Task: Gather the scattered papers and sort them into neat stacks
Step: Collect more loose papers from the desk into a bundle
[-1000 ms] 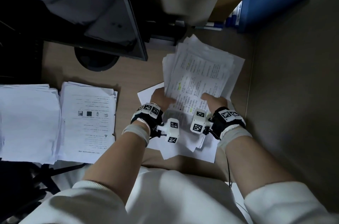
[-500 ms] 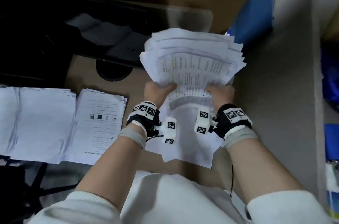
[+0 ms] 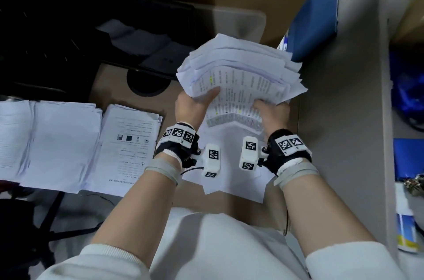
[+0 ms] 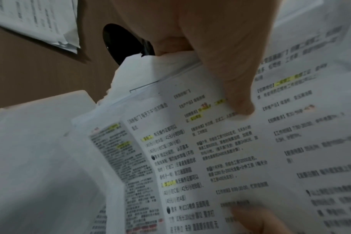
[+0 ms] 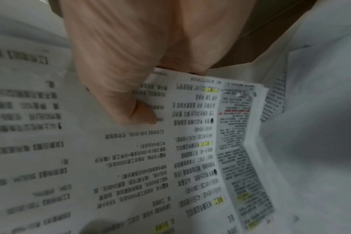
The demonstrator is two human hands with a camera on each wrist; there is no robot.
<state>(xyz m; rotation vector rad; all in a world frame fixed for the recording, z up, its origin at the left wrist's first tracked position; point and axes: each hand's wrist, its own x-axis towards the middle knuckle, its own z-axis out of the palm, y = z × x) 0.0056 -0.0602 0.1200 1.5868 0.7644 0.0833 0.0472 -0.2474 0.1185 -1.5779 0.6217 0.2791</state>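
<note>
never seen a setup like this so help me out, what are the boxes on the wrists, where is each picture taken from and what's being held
No machine here: a person with bare hands sorts papers. The white boxes with black-and-white squares are wrist cameras. One picture comes from a head camera looking down; the other two look along each hand. The left hand and right hand both hold an uneven bundle of printed papers above the desk, thumbs pinching the top page. Loose sheets lie beneath; two paper stacks lie to the left.
</note>
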